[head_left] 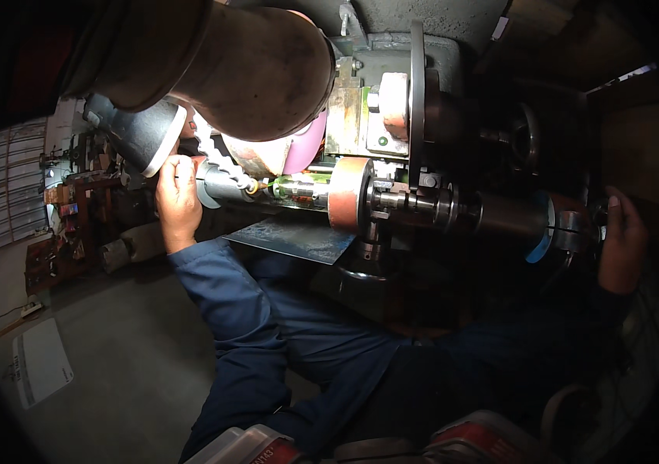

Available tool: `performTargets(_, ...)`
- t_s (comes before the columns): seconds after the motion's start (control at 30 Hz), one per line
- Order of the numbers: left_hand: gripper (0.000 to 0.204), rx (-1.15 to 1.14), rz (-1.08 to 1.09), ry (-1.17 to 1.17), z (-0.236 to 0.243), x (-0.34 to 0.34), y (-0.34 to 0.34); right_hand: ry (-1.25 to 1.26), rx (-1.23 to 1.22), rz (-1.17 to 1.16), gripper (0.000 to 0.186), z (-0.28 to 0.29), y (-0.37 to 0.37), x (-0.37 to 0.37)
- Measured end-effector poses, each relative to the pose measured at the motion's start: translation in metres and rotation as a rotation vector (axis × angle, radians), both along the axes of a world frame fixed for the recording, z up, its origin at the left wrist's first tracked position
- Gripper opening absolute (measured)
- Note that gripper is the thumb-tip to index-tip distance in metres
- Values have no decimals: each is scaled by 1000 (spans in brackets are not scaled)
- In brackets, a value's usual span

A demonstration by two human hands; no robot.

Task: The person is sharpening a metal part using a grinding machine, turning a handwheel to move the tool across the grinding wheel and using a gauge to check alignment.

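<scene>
My left hand (179, 205) is closed at the left end of a grinding machine, by the rim of a black lamp shade (140, 135) and a grey cylindrical housing (225, 185). What its fingers hold is hidden. Far to the right, in shadow, my right hand (623, 240) curls round a dark knob (601, 213) at the end of the tailstock (511, 215). Between the hands lies a stepped metal shaft (403, 199), mounted in line with a brown-rimmed disc (350, 195). A pink grinding wheel (308, 143) and a segmented coolant hose (217, 158) are behind it.
A large brown duct-like cylinder (268, 73) crosses above the wheel. A flat metal sheet (295, 238) juts toward me below the shaft, beside a handwheel (368, 272). A thin upright disc (417, 100) stands behind. Cluttered shelves (55, 259) are at left.
</scene>
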State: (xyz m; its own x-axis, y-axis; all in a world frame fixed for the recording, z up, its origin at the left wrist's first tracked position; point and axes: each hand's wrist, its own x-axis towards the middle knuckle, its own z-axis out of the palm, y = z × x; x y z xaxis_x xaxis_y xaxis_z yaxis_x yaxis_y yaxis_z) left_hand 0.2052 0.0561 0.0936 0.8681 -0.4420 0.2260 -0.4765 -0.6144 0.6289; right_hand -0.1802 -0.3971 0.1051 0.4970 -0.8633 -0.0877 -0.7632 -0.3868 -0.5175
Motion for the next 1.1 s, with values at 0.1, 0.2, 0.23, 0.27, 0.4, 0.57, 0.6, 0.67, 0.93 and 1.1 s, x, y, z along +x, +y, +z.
performTargets(0.1, 20, -33, 16, 37, -2, 1, 2, -40, -48, -28, 37, 0, 9, 0)
performTargets(0.2, 20, -44, -38, 11, -2, 1, 3, -90, -116, -13, 37, -6, 13, -7)
performTargets(0.23, 20, -37, -38, 11, -2, 0, 3, -122, -141, -21, 37, -8, 16, -9)
performTargets(0.27, 20, -47, -32, 15, -2, -1, 2, -155, -165, -29, 38, -10, 19, -10)
performTargets(0.4, 19, -58, -53, 15, -2, -1, 3, -222, -234, -34, 34, -11, 33, -13)
performTargets(0.57, 19, -47, -58, 2, -4, 0, 7, -484, -320, -77, 35, -31, 47, -19)
performTargets(0.6, 19, -46, -55, 18, -4, 0, 7, -485, -320, -78, 35, -26, 46, -18)
performTargets(0.67, 19, -62, -48, 11, -6, 1, 9, -252, -262, -28, 36, -12, 38, -11)
performTargets(0.93, 17, -35, -45, -3, -5, 7, 7, -84, -55, 53, 35, 0, 1, -4)
performTargets(1.1, 16, 5, 6, 21, 3, 1, -1, -1, 25, 148, 31, -6, -18, -4)
